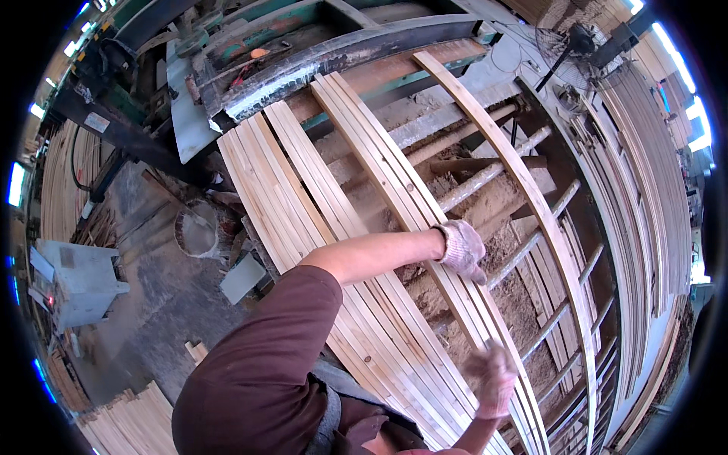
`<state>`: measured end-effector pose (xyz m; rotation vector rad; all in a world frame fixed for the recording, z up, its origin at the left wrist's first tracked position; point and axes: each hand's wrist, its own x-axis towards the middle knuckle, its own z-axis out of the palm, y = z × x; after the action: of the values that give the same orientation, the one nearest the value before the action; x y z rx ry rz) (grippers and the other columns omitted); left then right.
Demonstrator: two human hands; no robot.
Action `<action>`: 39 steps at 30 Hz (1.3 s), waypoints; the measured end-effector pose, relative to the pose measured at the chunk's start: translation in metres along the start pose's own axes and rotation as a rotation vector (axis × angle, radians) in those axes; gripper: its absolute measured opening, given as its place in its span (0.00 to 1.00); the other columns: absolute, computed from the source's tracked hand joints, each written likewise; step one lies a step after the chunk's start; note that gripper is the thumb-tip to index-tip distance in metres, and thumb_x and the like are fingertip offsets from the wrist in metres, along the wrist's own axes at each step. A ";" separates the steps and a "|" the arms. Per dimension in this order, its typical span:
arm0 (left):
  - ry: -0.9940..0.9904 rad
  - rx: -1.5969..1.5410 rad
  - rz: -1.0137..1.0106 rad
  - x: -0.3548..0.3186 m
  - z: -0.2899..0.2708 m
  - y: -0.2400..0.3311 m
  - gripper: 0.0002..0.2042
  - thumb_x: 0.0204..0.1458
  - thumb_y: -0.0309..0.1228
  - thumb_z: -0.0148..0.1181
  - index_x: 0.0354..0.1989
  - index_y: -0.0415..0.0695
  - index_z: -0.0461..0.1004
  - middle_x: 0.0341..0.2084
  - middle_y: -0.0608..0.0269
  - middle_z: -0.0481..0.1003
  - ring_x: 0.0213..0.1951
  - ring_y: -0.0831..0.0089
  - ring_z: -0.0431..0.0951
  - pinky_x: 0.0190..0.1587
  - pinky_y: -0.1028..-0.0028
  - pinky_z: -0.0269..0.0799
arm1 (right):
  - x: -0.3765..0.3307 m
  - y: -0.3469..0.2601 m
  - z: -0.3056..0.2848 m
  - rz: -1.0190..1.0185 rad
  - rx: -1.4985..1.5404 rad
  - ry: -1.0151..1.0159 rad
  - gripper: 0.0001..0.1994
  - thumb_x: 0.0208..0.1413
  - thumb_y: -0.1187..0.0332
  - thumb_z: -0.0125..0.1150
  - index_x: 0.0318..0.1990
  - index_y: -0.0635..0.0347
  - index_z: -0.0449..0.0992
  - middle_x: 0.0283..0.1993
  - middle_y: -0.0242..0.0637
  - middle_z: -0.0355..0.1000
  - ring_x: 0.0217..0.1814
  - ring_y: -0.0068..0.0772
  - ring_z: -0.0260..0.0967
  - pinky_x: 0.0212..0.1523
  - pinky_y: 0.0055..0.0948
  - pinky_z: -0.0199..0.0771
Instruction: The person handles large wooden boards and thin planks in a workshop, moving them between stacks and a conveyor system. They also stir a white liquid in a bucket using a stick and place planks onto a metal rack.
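Both my hands wear pale, stained knitted gloves. My left hand (461,250) reaches across to a narrow group of long wooden strips (398,180), its fingers closed over their right edge. Nearer to me, my right hand (494,379) is at the same group, smeared by motion, so its fingers do not show clearly. To the left lie a wider group of wooden strips (277,199) and a narrower group of strips (312,163), side by side. Farther right, a single long wooden strip (523,171) lies apart across the metal rollers (523,258).
Sawdust (493,220) and loose boards (540,292) lie beneath the rollers. A green and rusty machine frame (341,53) crosses the far end. Long stacked boards (652,174) line the right side. At the left are a grey cabinet (76,280) and a round bin (199,231).
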<state>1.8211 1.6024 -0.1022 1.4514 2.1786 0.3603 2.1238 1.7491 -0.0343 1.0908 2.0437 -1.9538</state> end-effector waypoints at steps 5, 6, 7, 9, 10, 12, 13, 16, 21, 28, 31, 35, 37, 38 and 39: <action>0.274 0.077 0.086 0.013 0.016 -0.001 0.43 0.59 0.72 0.49 0.55 0.36 0.80 0.36 0.43 0.84 0.40 0.49 0.86 0.44 0.53 0.82 | 0.109 0.008 -0.053 -0.389 -0.782 0.140 0.21 0.64 0.57 0.65 0.53 0.69 0.79 0.43 0.48 0.82 0.47 0.41 0.81 0.49 0.37 0.81; 0.334 0.084 0.091 0.012 0.021 0.000 0.46 0.59 0.73 0.48 0.58 0.35 0.79 0.37 0.43 0.84 0.41 0.50 0.86 0.44 0.53 0.82 | 0.117 0.001 -0.050 -0.210 -0.866 -0.006 0.23 0.63 0.54 0.66 0.51 0.69 0.80 0.44 0.48 0.83 0.48 0.40 0.80 0.52 0.37 0.79; 0.331 0.087 0.094 0.012 0.028 0.000 0.51 0.60 0.75 0.43 0.65 0.32 0.73 0.39 0.42 0.83 0.43 0.50 0.85 0.47 0.54 0.82 | 0.124 -0.004 -0.043 -0.112 -1.095 -0.114 0.30 0.59 0.45 0.66 0.51 0.67 0.81 0.43 0.46 0.83 0.47 0.37 0.80 0.52 0.37 0.77; 0.505 0.171 0.153 -0.011 0.032 0.010 0.52 0.62 0.75 0.39 0.66 0.30 0.72 0.42 0.41 0.83 0.44 0.50 0.85 0.50 0.56 0.82 | 0.132 -0.003 -0.047 -0.100 -0.922 -0.265 0.33 0.56 0.42 0.67 0.54 0.68 0.81 0.42 0.48 0.83 0.47 0.41 0.81 0.51 0.40 0.78; 0.589 0.215 0.186 -0.020 0.033 0.013 0.52 0.62 0.75 0.37 0.66 0.29 0.71 0.44 0.41 0.83 0.44 0.49 0.85 0.51 0.57 0.82 | 0.137 -0.004 -0.051 -0.090 -0.832 -0.337 0.35 0.55 0.41 0.67 0.55 0.68 0.81 0.41 0.49 0.83 0.47 0.43 0.82 0.51 0.41 0.78; 0.682 0.335 0.163 -0.038 0.046 0.013 0.50 0.65 0.73 0.33 0.68 0.31 0.70 0.52 0.40 0.82 0.47 0.53 0.85 0.47 0.60 0.85 | 0.144 0.000 -0.058 -0.112 -0.868 -0.361 0.36 0.54 0.39 0.67 0.52 0.70 0.81 0.38 0.51 0.82 0.43 0.43 0.81 0.49 0.41 0.78; 0.621 0.361 0.124 -0.050 0.041 0.019 0.50 0.65 0.72 0.33 0.69 0.31 0.69 0.54 0.40 0.81 0.47 0.53 0.85 0.46 0.60 0.85 | 0.150 0.005 -0.067 -0.139 -0.898 -0.361 0.37 0.54 0.39 0.66 0.52 0.70 0.81 0.38 0.51 0.81 0.42 0.43 0.80 0.48 0.41 0.78; 0.745 0.422 0.094 -0.084 0.055 0.015 0.46 0.68 0.70 0.32 0.68 0.36 0.72 0.51 0.45 0.83 0.46 0.52 0.85 0.42 0.58 0.87 | 0.163 -0.006 -0.082 -0.167 -0.904 -0.373 0.41 0.52 0.34 0.65 0.52 0.73 0.79 0.35 0.48 0.81 0.37 0.38 0.80 0.34 0.41 0.83; 0.785 0.428 0.098 -0.118 0.068 0.005 0.40 0.65 0.67 0.45 0.66 0.39 0.73 0.44 0.54 0.83 0.49 0.55 0.82 0.48 0.56 0.84 | 0.202 -0.011 -0.123 -0.118 -0.841 -0.286 0.38 0.54 0.35 0.68 0.53 0.67 0.81 0.39 0.47 0.83 0.38 0.38 0.82 0.39 0.37 0.83; 0.682 0.384 -0.158 -0.130 0.085 0.019 0.39 0.63 0.64 0.52 0.70 0.43 0.71 0.62 0.55 0.77 0.64 0.59 0.76 0.69 0.58 0.71 | 0.093 -0.049 -0.046 -0.427 -0.535 0.036 0.28 0.65 0.43 0.63 0.57 0.59 0.80 0.52 0.51 0.82 0.53 0.44 0.81 0.54 0.47 0.82; 0.716 0.418 -0.174 -0.125 0.108 0.013 0.41 0.63 0.66 0.48 0.73 0.45 0.68 0.69 0.57 0.70 0.68 0.60 0.72 0.73 0.58 0.66 | 0.095 0.017 -0.035 -0.443 -1.007 -0.140 0.26 0.68 0.42 0.57 0.54 0.57 0.80 0.52 0.53 0.81 0.57 0.53 0.80 0.60 0.52 0.78; 0.595 0.447 -0.302 -0.132 0.120 0.009 0.43 0.62 0.67 0.48 0.77 0.47 0.60 0.76 0.59 0.61 0.74 0.63 0.62 0.78 0.57 0.55 | 0.100 0.030 -0.017 -0.232 -1.105 -0.278 0.29 0.69 0.40 0.50 0.54 0.59 0.81 0.50 0.60 0.80 0.57 0.63 0.78 0.58 0.53 0.76; 0.596 0.413 -0.309 -0.130 0.113 0.011 0.42 0.63 0.65 0.51 0.77 0.47 0.60 0.75 0.59 0.61 0.74 0.63 0.61 0.79 0.57 0.52 | 0.087 0.038 -0.034 -0.222 -1.082 -0.256 0.29 0.69 0.41 0.49 0.54 0.59 0.81 0.50 0.61 0.79 0.58 0.65 0.76 0.58 0.54 0.74; 0.623 0.373 -0.283 -0.127 0.107 0.013 0.41 0.63 0.63 0.52 0.77 0.46 0.60 0.75 0.59 0.61 0.74 0.62 0.61 0.80 0.57 0.51 | 0.082 0.038 -0.045 -0.216 -1.069 -0.230 0.30 0.69 0.42 0.49 0.54 0.60 0.82 0.49 0.62 0.79 0.58 0.66 0.75 0.58 0.54 0.73; 0.635 0.314 -0.246 -0.120 0.108 0.020 0.40 0.63 0.61 0.54 0.76 0.46 0.61 0.75 0.59 0.61 0.74 0.62 0.62 0.80 0.56 0.50 | 0.073 0.034 -0.052 -0.184 -1.090 -0.207 0.29 0.69 0.43 0.49 0.55 0.60 0.82 0.51 0.61 0.79 0.58 0.64 0.76 0.59 0.55 0.73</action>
<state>1.9326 1.4945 -0.1534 1.3155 3.0030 0.4512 2.1090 1.8236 -0.0936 0.4197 2.5365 -0.6475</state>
